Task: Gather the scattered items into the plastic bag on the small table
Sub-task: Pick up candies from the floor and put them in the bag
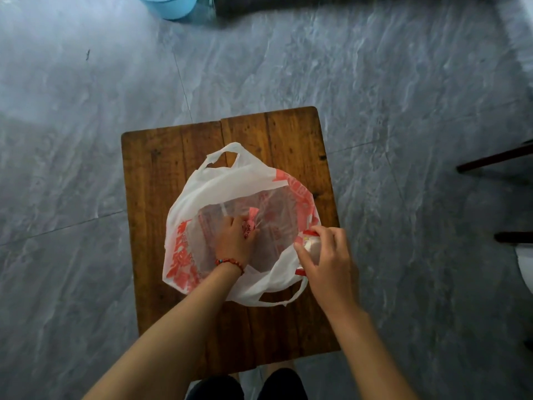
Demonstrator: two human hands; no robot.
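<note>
Nearing the end, the left hand (235, 236) lowers a gripped pink packet (250, 225) into the plastic bag (219, 183), the right hand (327, 255) pinches a red-and-white packet (312, 243) at its rim, and nothing loose remains on the worktop (161, 157).

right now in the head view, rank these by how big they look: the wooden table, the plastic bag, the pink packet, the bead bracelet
1. wooden table
2. plastic bag, spread open on the table
3. pink packet, partly hidden in the left hand
4. bead bracelet

The packet and bracelet look close in size, so their order is unsure.
</note>
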